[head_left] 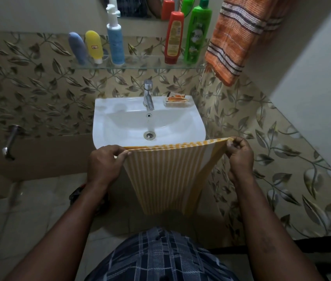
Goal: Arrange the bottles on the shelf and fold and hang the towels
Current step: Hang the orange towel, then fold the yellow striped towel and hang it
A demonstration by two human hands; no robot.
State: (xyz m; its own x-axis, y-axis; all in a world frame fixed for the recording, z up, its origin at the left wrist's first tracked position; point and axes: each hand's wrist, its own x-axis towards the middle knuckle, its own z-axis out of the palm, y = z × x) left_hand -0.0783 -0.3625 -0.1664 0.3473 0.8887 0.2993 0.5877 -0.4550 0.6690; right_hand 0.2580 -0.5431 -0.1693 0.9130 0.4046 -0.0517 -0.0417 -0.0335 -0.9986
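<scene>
Stripes of yellow and white run top to bottom down the yellow towel (166, 175), which hangs in the air just in front of the white sink (108, 104). Its top edge is pulled into a nearly straight line between the two hands and its lower end dangles free above the floor (39, 209). The left hand (104, 165) grips the left top corner, its fingers (123, 154) curled over the cloth and pinching it. The right hand (239, 157) does the same at the right top corner, a little higher, fingers bent round the hem. Along the top edge more than one layer of cloth shows. Behind, on the leaf-patterned wall (39, 88), the glass shelf (140, 66) carries five bottles upright. A grey-blue tube (77, 48), a yellow tube (94, 46) just beside it and a blue pump bottle (115, 43) stand at the left end. A red bottle (173, 37) and a green bottle (196, 35) stand side by side toward the right end, well apart from the first three. Right of the shelf hangs the orange towel (239, 37) with dark and white stripes, its lower end near the shelf's right end. A chrome tap (148, 94) stands at the back of the sink, and a soap dish (177, 103) holding an orange packet sits on the rim to its right.
</scene>
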